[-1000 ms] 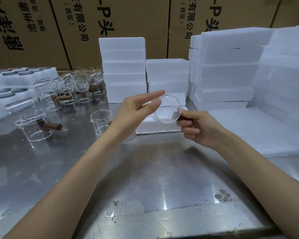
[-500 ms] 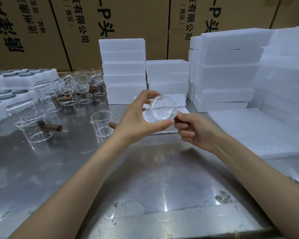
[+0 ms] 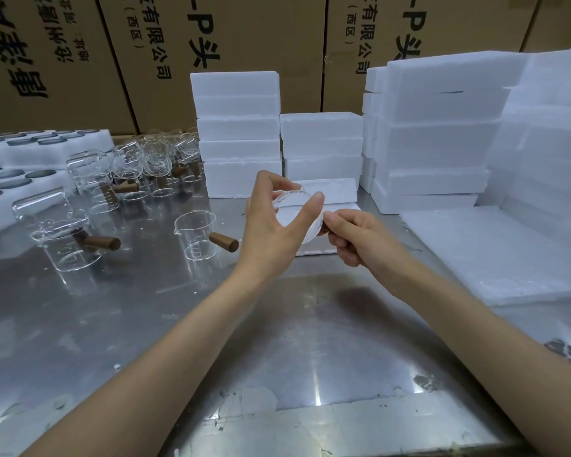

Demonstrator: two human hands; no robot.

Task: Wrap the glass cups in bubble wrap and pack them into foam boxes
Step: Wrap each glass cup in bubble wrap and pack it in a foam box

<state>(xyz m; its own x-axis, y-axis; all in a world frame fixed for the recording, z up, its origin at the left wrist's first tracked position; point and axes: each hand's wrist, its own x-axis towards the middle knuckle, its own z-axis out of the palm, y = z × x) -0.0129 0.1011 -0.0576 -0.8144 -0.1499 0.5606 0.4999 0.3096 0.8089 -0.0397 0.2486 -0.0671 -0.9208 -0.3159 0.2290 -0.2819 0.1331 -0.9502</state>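
Left hand: thumb and fingers curled round the rim of a glass cup, held above the table. Right hand: fingers curled at the cup's right side, gripping its handle, which is mostly hidden. Cup's outline faint against white foam behind. Just left: upright cup with wooden handle. Far left: more cups, overlapping, count unclear. Behind: stacked foam boxes. Right: flat white sheets, material uncertain, cut off by frame
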